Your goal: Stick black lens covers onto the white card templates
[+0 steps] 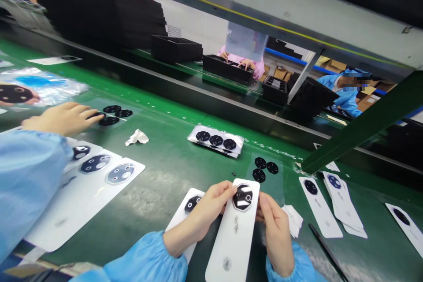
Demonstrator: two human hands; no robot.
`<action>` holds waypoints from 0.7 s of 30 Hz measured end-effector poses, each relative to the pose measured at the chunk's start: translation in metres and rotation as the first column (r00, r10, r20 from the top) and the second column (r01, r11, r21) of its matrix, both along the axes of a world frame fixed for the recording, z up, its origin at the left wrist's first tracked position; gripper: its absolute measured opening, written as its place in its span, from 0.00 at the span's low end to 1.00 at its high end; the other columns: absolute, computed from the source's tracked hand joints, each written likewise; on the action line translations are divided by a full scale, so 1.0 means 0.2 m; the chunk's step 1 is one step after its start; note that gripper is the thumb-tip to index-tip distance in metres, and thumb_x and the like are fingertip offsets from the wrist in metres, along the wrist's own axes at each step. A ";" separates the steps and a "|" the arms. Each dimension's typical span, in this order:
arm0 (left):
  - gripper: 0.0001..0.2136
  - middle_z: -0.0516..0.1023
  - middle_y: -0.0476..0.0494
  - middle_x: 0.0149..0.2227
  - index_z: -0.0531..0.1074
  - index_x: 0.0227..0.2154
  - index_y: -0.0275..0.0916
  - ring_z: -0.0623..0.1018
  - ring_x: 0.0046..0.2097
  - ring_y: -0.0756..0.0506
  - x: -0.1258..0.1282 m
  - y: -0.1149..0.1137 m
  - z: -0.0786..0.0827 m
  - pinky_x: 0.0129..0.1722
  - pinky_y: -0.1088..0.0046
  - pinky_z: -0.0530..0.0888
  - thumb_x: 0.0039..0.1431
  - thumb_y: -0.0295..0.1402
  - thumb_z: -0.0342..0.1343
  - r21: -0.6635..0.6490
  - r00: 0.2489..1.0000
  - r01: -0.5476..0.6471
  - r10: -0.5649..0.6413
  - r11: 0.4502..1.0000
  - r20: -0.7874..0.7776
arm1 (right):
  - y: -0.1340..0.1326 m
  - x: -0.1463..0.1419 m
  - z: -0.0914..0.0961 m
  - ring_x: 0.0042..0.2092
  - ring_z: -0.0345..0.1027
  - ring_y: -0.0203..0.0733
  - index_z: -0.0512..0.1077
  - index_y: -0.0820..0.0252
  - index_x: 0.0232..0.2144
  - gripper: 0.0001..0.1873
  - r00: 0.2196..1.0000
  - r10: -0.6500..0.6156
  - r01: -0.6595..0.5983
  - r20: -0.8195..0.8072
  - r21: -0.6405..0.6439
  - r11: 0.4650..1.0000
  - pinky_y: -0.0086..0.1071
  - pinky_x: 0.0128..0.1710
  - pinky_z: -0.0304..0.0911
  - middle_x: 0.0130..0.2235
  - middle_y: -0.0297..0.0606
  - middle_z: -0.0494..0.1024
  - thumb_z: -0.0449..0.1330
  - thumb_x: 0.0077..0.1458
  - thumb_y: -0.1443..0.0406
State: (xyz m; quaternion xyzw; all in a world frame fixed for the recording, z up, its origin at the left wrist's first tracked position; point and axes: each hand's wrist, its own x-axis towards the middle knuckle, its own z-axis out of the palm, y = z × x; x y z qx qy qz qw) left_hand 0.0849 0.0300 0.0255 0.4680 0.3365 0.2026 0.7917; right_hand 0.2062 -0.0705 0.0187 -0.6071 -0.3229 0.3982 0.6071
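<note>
I hold a white phone back cover [233,238] upright over the green table, with a black octagonal camera piece [243,197] at its top. My left hand [205,213] pinches the cover's left edge, thumb reaching the black piece. My right hand [276,229] grips the right edge, fingers closed on it. A second white cover [187,209] lies under my left hand. Three loose black octagonal pieces [264,168] sit on a clear sheet just beyond.
A co-worker's hand [62,116] at left rests on a sheet of black pieces [114,114], with white covers [95,176] lined up before it. A packet of pieces [216,141], more covers [330,207] at right, a black stick [327,251], trays [228,68] behind.
</note>
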 end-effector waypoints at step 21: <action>0.20 0.61 0.57 0.19 0.59 0.23 0.39 0.62 0.22 0.54 -0.01 -0.01 -0.01 0.23 0.79 0.59 0.49 0.51 0.56 0.124 0.997 -0.060 0.053 0.990 0.058 | 0.02 0.05 -0.08 0.30 0.70 0.41 0.72 0.59 0.39 0.21 0.997 -0.053 0.049 -0.049 -0.065 0.997 0.31 0.26 0.64 0.31 0.36 0.77 0.57 0.54 0.49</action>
